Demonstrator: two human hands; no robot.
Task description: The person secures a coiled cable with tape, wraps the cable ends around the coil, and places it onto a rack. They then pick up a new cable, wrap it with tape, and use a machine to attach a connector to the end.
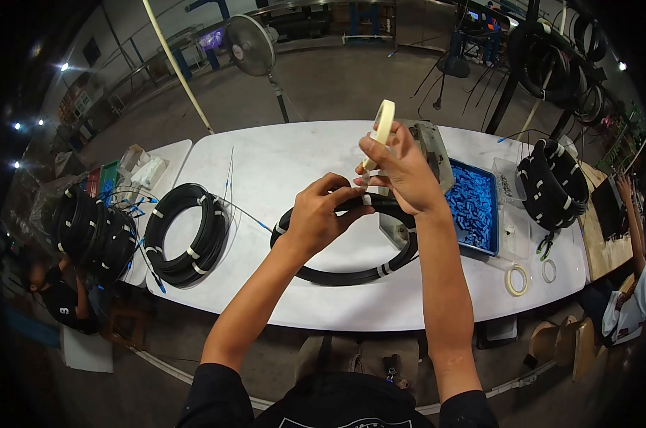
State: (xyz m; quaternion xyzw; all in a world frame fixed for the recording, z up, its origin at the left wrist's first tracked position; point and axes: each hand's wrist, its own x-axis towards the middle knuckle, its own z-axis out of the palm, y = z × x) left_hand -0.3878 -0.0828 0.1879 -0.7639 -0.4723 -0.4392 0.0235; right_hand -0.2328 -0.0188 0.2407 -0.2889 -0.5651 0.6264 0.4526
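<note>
A black cable coil [344, 275] lies on the white table in front of me, with pale tape bands around it. My left hand [321, 214] is closed on the far side of this coil, its thumb and fingers pinching beside a pale tape band. Held up just above that spot, my right hand [407, 173] grips a roll of cream masking tape [385, 123]. A short strip of tape runs down from the roll toward the left fingertips. The fingers partly hide where the strip meets the coil.
Another taped coil [184, 235] lies to the left, near stacked coils [94, 228]. On the right are a blue tray [473, 207] of small blue parts, a standing coil stack [551, 185], pliers [546, 245] and a tape roll [516, 280]. People sit at both sides.
</note>
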